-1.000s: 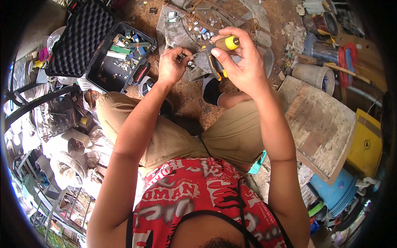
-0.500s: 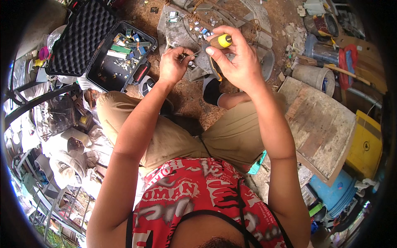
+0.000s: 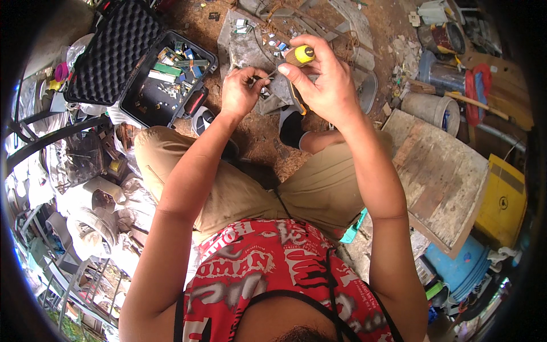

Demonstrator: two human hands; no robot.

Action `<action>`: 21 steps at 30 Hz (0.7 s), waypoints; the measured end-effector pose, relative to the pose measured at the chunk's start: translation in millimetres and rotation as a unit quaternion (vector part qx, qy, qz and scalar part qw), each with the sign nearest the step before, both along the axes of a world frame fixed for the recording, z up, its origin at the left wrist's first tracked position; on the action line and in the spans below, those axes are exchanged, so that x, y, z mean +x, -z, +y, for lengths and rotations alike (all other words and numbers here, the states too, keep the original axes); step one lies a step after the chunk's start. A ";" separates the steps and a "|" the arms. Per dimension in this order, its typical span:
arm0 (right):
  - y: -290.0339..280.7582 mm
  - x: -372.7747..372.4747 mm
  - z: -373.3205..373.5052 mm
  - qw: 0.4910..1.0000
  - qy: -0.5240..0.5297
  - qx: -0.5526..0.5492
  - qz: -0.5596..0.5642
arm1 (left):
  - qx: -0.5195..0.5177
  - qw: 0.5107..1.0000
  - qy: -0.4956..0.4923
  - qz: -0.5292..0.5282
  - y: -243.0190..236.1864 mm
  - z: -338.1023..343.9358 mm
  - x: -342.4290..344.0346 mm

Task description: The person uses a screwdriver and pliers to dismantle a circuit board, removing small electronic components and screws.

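Observation:
A screwdriver with a yellow and dark handle is gripped in my right hand, its shaft aimed left at my other hand. My left hand is closed in a pinch by the screwdriver's tip, on a small piece too hidden to name. Below my right palm shows a black and orange tool handle; whether that hand also holds it I cannot tell. Beneath both hands lies a grey stone slab with small electronic bits scattered on it.
At the left stands an open black case with foam in its lid, holding circuit boards and small parts. To my right lie a worn wooden board, a yellow container, a blue bucket and a whitish bucket.
The screwdriver handle and my right hand have shifted slightly left and up. My left hand has moved very little and keeps its pinch.

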State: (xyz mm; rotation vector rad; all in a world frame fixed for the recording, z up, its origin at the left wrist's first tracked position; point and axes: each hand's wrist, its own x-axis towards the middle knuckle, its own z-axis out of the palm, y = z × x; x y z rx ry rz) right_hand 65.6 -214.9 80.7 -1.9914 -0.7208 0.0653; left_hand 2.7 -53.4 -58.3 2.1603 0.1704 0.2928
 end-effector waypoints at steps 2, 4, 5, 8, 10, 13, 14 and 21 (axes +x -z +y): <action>-0.6 0.3 1.5 1.000 -0.006 -0.011 -0.018 | 0.004 1.000 -0.001 0.004 -3.3 -0.6 0.1; 1.3 2.1 4.0 0.999 -0.014 -0.020 -0.036 | 0.004 1.000 -0.006 0.019 -5.4 -0.8 0.3; -0.2 2.1 5.7 0.999 -0.013 -0.030 -0.042 | 0.007 1.000 -0.003 0.007 -3.7 -0.4 0.6; -4.0 3.1 9.6 0.997 -0.008 -0.048 -0.056 | 0.020 1.000 0.006 -0.018 1.6 0.0 1.1; -2.0 5.7 10.7 0.997 -0.001 -0.042 -0.060 | 0.033 0.999 0.009 -0.018 1.4 0.0 0.2; -3.5 5.6 11.9 0.994 -0.001 -0.058 -0.094 | 0.047 0.999 0.016 -0.015 -0.5 1.6 0.2; -4.2 4.9 12.8 0.993 -0.002 -0.066 -0.100 | 0.044 0.999 0.012 -0.027 -1.9 1.5 0.0; -3.8 5.0 16.6 0.992 0.005 -0.069 -0.108 | 0.017 0.999 0.013 -0.037 -1.9 2.4 2.9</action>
